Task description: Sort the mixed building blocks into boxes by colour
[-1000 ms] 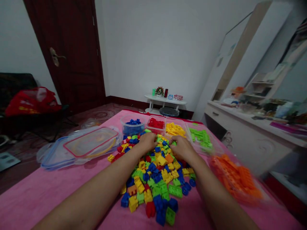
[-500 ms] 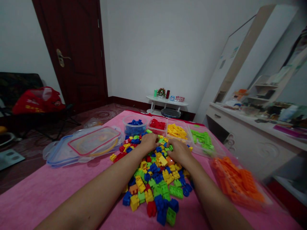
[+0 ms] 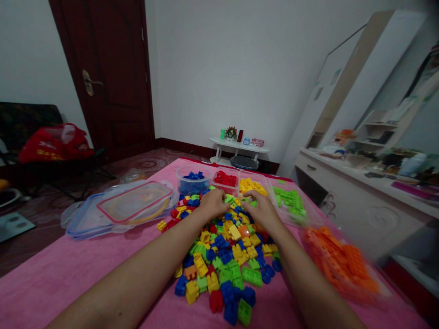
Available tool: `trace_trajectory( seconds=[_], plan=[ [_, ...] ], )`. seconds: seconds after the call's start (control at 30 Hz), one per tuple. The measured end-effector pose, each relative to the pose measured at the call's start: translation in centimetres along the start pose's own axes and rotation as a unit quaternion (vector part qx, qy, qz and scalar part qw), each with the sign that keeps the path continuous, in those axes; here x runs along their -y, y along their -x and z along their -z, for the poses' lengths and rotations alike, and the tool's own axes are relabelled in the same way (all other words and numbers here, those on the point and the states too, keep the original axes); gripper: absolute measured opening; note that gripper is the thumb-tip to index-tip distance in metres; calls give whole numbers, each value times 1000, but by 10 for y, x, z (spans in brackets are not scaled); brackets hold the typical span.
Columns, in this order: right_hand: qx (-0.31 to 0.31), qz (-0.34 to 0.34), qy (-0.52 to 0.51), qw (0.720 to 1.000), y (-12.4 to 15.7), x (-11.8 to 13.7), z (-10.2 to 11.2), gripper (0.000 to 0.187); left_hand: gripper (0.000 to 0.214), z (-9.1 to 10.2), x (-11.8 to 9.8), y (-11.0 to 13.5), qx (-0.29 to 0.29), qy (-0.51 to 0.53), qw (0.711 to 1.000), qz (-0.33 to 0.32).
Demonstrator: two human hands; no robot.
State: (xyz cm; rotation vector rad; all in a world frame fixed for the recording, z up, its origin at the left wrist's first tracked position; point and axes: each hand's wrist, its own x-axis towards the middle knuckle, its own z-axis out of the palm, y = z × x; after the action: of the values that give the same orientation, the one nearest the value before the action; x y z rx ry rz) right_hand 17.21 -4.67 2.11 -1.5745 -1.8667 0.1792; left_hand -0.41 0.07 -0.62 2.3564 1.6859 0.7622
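Note:
A mixed heap of plastic building bricks (image 3: pixel 224 249) in blue, yellow, green, red and orange spreads over the pink cloth. At the heap's far side, my left hand (image 3: pixel 213 204) is closed low among the bricks, its fingers partly hidden; what it holds cannot be made out. My right hand (image 3: pixel 262 209) is over the heap's far right, its fingers and thumb bent round a green brick (image 3: pixel 254 203). Just beyond the hands stand clear tubs of blue bricks (image 3: pixel 194 183), red bricks (image 3: pixel 225 178), yellow bricks (image 3: pixel 253 186) and green bricks (image 3: pixel 291 201).
A clear box of orange bricks (image 3: pixel 343 260) stands at the right, by my right forearm. Stacked clear lids (image 3: pixel 133 203) lie on the pink cloth (image 3: pixel 113 274) at the left. A white dresser (image 3: pixel 363 201) runs along the right side, and a small white table (image 3: pixel 240 145) stands by the wall.
My right hand has moved slightly away from me and to the right, toward the yellow tub, with a green brick at its fingers. My left hand has barely shifted.

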Motion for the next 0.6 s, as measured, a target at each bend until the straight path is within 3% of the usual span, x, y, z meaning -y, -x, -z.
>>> trace_trajectory(
  seconds=[0.17, 0.27, 0.37, 0.6],
  plan=[
    [-23, 6, -69, 997, -3, 2, 4, 38, 20, 10, 3, -10, 18, 140, 990, -16],
    [-12, 13, -103, 995, -2, 8, 8, 41, 17, 16, -1, -14, 54, 280, 957, -44],
    [35, -6, -161, 986, 0, 17, 12, 41, 18, 19, -9, -14, 52, 392, 917, -41],
    [49, -43, -248, 966, 4, 28, 19, 32, 18, 15, -23, -10, 73, 480, 874, -24]
  ],
)
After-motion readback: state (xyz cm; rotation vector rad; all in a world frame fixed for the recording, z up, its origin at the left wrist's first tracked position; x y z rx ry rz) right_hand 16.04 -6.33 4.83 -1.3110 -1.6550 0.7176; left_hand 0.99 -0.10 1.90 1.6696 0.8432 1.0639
